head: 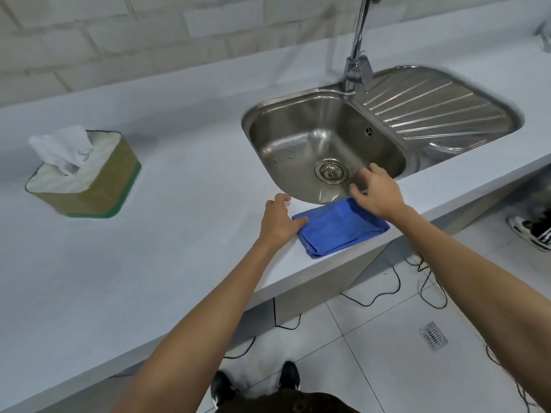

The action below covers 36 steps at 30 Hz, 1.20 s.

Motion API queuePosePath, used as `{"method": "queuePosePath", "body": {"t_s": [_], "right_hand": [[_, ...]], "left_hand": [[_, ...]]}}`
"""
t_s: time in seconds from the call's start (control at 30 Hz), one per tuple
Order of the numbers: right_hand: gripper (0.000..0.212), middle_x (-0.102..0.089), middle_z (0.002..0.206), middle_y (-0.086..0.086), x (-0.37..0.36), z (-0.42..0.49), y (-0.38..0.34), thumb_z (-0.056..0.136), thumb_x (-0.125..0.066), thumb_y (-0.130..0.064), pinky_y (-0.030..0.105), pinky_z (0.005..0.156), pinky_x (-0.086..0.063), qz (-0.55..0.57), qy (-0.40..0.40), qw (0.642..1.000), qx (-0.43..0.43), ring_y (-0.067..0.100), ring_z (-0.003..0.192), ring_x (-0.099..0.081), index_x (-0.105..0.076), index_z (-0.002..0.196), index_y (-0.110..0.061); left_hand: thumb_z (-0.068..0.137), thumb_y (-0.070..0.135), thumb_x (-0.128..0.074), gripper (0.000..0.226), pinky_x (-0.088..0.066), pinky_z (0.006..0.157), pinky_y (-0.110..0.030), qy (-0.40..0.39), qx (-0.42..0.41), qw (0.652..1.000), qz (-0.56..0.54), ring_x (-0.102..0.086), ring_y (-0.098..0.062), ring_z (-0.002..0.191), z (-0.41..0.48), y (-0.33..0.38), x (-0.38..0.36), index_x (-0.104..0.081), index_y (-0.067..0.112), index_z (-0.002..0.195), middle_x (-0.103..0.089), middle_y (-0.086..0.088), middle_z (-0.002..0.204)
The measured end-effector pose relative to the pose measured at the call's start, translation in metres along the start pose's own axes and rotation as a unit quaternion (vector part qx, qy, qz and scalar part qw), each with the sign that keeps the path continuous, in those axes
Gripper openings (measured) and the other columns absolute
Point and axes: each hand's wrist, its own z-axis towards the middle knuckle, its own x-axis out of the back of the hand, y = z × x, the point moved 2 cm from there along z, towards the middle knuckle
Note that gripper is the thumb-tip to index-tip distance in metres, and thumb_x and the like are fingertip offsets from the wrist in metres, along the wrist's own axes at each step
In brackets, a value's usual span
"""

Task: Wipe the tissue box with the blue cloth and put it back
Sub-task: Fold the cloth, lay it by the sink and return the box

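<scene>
The tissue box (pixel 89 186) stands on the white counter at the left, olive with a green base and a white tissue sticking out of its top. A folded blue cloth (pixel 337 228) lies near the counter's front edge, just in front of the sink. My left hand (pixel 278 220) rests at the cloth's left corner, fingers touching its edge. My right hand (pixel 377 195) hovers over the cloth's far right side, fingers spread and curved, with nothing lifted. Both hands are far to the right of the tissue box.
A steel sink (pixel 325 150) with a ribbed drainboard (pixel 432 111) and a tall tap (pixel 357 49) sits behind the cloth. The counter's front edge (pixel 298 281) runs diagonally. Below are floor tiles, black cables, a floor drain (pixel 433 335) and another person's shoe (pixel 530 231).
</scene>
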Motion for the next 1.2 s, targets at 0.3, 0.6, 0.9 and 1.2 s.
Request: {"method": "queuePosePath", "body": {"t_s": [0.3,0.6,0.9,1.2], "right_hand": [[0.019,-0.07,0.092,0.017,-0.022,0.06,-0.135,0.088,-0.059,-0.024,0.023,0.075,-0.048,0.246,-0.053,0.966,0.058,0.025,0.08,-0.063,-0.065,0.098,-0.009],[0.035,-0.064,0.093,0.007,-0.041,0.097,-0.287,0.088,-0.059,-0.034,0.034,0.088,-0.047,0.376,-0.164,0.907,0.093,0.027,0.09,-0.065,-0.059,0.115,-0.011],[0.051,-0.053,0.123,0.009,-0.077,0.123,-0.395,0.092,-0.053,-0.033,0.03,0.09,-0.039,0.401,-0.25,0.879,0.066,0.025,0.111,-0.053,-0.041,0.137,-0.012],[0.059,-0.042,0.144,0.012,-0.12,0.15,-0.441,0.093,-0.05,-0.035,0.031,0.107,-0.033,0.4,-0.255,0.881,0.004,0.025,0.13,-0.044,-0.029,0.144,-0.014]], "left_hand": [[0.09,0.031,-0.059,0.039,-0.053,0.09,-0.039,0.149,0.044,0.976,-0.153,-0.064,-0.028,0.098,0.001,-0.007,0.082,-0.049,0.014,0.123,-0.06,-0.009,0.107],[0.092,0.018,-0.051,0.03,-0.046,0.078,-0.033,0.407,0.079,0.866,-0.28,-0.055,-0.02,0.082,-0.016,-0.049,0.212,-0.049,0.005,0.119,-0.051,0.0,0.086],[0.092,0.023,-0.053,0.051,-0.04,0.081,-0.029,0.47,0.236,0.786,-0.325,-0.055,-0.037,0.11,-0.019,-0.126,0.288,-0.033,0.009,0.136,-0.032,-0.017,0.139],[0.09,0.019,-0.045,0.046,-0.048,0.097,-0.048,0.397,0.257,0.795,-0.379,-0.05,-0.034,0.114,0.013,-0.165,0.318,-0.035,0.01,0.135,-0.035,-0.016,0.14]]}}
